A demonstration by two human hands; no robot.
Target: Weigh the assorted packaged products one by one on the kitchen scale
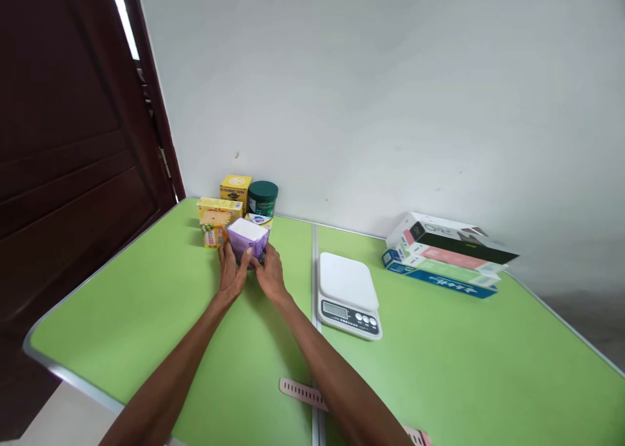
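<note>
At the front of a group of packages, my left hand [233, 270] and my right hand [270, 273] close in from both sides on a purple tissue pack [247, 237] with a white top. My thumbs meet at its near lower edge, and its underside is hidden by my fingers. Just left of it stands a small orange-and-yellow box [215, 230], with a long yellow box [222, 206] behind. A white-and-yellow package [260, 221] shows partly behind the tissue pack. Farther back are a yellow box with dark print [235, 189] and a green lidded tub [263, 198].
A white digital kitchen scale [347, 283] lies right of my hands, beside the metal seam [315, 270] of the green table [449, 361]. Several stacked long boxes [439, 257] rest near the wall. A pink perforated strap [301, 391] passes under my right forearm.
</note>
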